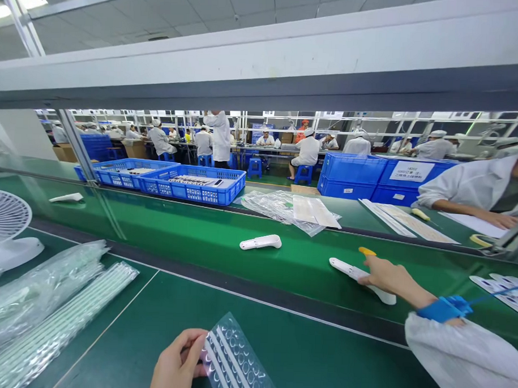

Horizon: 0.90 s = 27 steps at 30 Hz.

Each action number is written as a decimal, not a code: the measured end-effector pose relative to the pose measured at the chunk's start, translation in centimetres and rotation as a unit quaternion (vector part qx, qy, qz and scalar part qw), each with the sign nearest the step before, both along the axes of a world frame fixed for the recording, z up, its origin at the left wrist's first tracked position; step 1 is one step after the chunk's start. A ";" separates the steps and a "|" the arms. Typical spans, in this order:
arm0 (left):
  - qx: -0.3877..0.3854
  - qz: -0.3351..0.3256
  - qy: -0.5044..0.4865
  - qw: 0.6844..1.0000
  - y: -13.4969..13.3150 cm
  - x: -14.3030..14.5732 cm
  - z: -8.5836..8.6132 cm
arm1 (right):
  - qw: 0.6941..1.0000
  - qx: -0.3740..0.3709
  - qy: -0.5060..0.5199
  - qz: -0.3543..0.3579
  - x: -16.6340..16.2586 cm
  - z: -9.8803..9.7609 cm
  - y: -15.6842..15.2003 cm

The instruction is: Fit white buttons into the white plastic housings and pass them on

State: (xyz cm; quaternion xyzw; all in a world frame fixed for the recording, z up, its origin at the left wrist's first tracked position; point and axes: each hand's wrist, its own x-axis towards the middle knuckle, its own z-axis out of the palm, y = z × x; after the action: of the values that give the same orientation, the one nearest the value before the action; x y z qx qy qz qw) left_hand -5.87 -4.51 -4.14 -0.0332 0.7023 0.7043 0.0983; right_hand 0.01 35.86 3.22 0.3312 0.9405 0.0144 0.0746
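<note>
My left hand (179, 358) pinches the corner of a clear sheet (238, 357) between thumb and fingers, at the bottom middle. Rows of round transparent pads and several pale strips show on the sheet, and its lower end runs out of view. Over on the right, my right hand (386, 275) is closed on a long white plastic handle-shaped part (345, 269) at the green belt. A yellow finger cot (367, 251) covers one raised fingertip, and a blue wrist strap (444, 308) circles that wrist. Another white handle-shaped part (260, 242) lies on the belt to its left.
Plastic-wrapped strips (63, 323) and a white fan (11, 225) are at left. Beyond the belt (190, 228) stand blue baskets (191, 183), plastic bags (275, 209) and blue crates (348, 174). A co-worker's hand (498, 219) rests at far right. A white beam (264, 58) crosses overhead.
</note>
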 end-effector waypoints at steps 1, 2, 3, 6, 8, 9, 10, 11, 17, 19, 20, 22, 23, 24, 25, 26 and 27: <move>-0.002 -0.001 0.000 1.000 0.0 0.0 0.0 | 1.000 0.003 0.014 0.018 -0.9 0.1 -0.4; -0.003 0.000 0.001 1.000 0.1 0.1 0.0 | 0.999 0.003 0.032 0.041 -1.9 0.1 -0.9; -0.004 0.002 0.001 1.000 0.1 0.1 0.0 | 0.997 -0.002 0.050 0.065 -3.2 0.0 -1.5; 0.005 0.010 -0.001 1.000 0.4 0.2 0.0 | 0.986 -0.035 0.097 0.134 -7.4 -1.1 -3.3; 0.019 0.013 -0.005 1.000 0.6 0.4 0.1 | 0.977 -0.060 0.123 0.162 -10.0 -2.0 -4.6; 0.028 0.014 -0.008 0.999 0.7 0.5 0.2 | 0.973 -0.072 0.135 0.172 -11.0 -2.5 -5.1; 0.037 0.014 -0.011 0.999 0.8 0.5 0.2 | 0.969 -0.085 0.146 0.181 -11.9 -2.8 -5.6; 0.047 0.013 -0.014 0.999 0.9 0.6 0.3 | 0.965 -0.097 0.156 0.188 -12.6 -3.1 -6.0; 0.098 0.004 -0.042 0.994 1.4 1.1 0.8 | 0.944 -0.153 0.198 0.214 -12.4 -3.5 -8.8; 0.113 -0.001 -0.055 0.992 1.6 1.3 1.0 | 0.934 -0.172 0.210 0.231 -10.9 -3.5 -10.9; 0.120 -0.003 -0.061 0.991 1.6 1.4 1.2 | 0.928 -0.183 0.216 0.244 -10.0 -3.5 -12.2; 0.130 -0.006 -0.072 0.989 1.7 1.5 1.4 | 0.911 -0.207 0.227 0.276 -8.1 -3.7 -14.8; 0.132 -0.007 -0.076 0.988 1.7 1.6 1.5 | 0.903 -0.218 0.232 0.289 -7.3 -3.8 -16.1; 0.134 -0.007 -0.079 0.988 1.7 1.6 1.6 | 0.898 -0.225 0.238 0.295 -6.6 -3.9 -17.2; 0.135 -0.007 -0.081 0.987 1.7 1.7 1.7 | 0.894 -0.232 0.243 0.298 -6.1 -4.1 -18.0; 0.136 -0.007 -0.083 0.987 1.7 1.7 1.8 | 0.891 -0.238 0.247 0.298 -5.7 -4.2 -18.6; 0.137 -0.007 -0.085 0.987 1.7 1.7 1.9 | 0.888 -0.246 0.251 0.297 -5.5 -4.3 -19.1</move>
State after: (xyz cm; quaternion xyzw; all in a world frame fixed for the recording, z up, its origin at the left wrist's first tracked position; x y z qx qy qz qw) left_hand -4.15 -2.81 -2.24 -0.0742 0.5883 0.7880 0.1656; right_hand -5.49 16.80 -1.04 0.0006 0.9558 -0.2792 -0.0923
